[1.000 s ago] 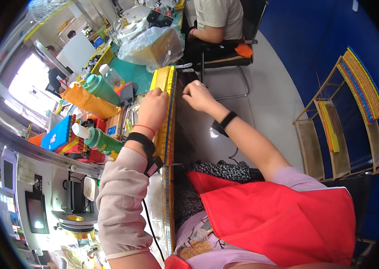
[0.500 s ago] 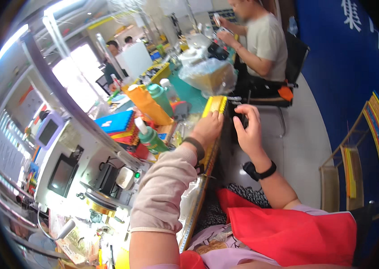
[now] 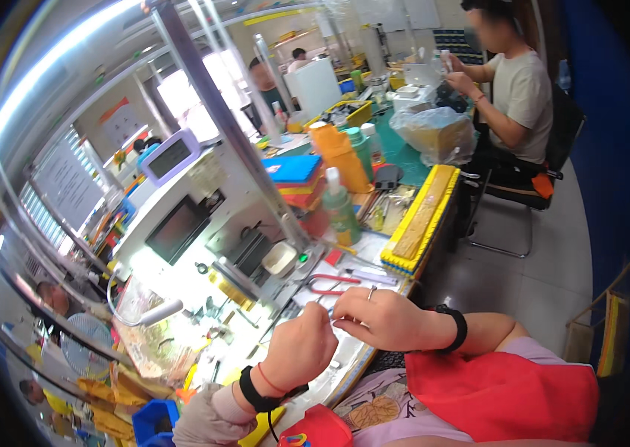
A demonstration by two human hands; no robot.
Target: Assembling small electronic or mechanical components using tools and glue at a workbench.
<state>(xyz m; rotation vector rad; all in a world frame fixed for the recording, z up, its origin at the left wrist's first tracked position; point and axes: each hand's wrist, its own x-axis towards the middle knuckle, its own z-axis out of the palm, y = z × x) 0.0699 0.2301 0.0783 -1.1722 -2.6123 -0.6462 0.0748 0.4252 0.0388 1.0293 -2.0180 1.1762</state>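
My left hand and my right hand are close together over the near edge of the lit workbench. The fingers of my left hand are curled into a fist, and its thumb side faces the right hand. My right hand bends its fingers inward, with a ring on one of them. Whatever either hand may hold is hidden or too small to make out. Just beyond them lie red-handled pliers. Farther along the bench edge rests a long yellow tray with a tan strip on top.
A green bottle with a white cap stands by blue and red stacked trays. A small screen and a white lamp are at the left. Across the bench a seated person works near a plastic-wrapped box.
Both hands have come back from the far yellow tray to the near bench edge and drawn together. My left hand no longer touches the tray. The view has swung left.
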